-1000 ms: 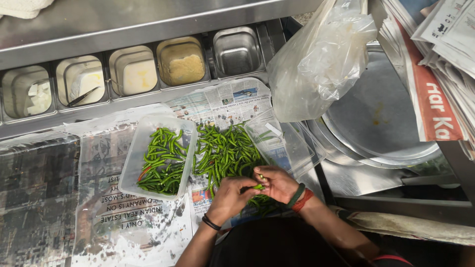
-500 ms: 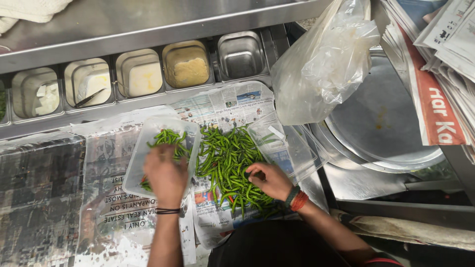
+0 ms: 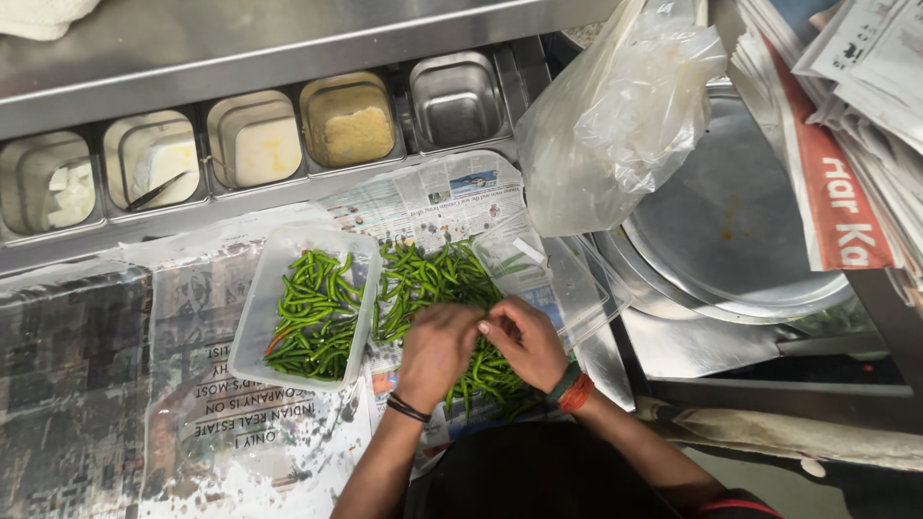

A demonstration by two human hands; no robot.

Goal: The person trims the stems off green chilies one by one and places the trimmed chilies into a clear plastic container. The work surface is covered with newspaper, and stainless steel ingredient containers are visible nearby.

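Two hands meet over a pile of green chillies.

The left hand (image 3: 437,348) and the right hand (image 3: 524,341) touch at the fingertips, pinched together on one small green chilli (image 3: 478,329) you can hardly see. They are over the loose chilli pile (image 3: 428,284) lying on newspaper (image 3: 452,197). Just left of the pile sits a clear plastic tub (image 3: 258,317) with more chillies inside. A clear lid (image 3: 519,264) lies to the right, under a crinkly plastic bag (image 3: 615,115). Steel trays (image 3: 460,96) line the back.

Commercial kitchen: steel counter with inset condiment pans (image 3: 351,120), big metal platters (image 3: 731,221), loose chillies (image 3: 433,284).
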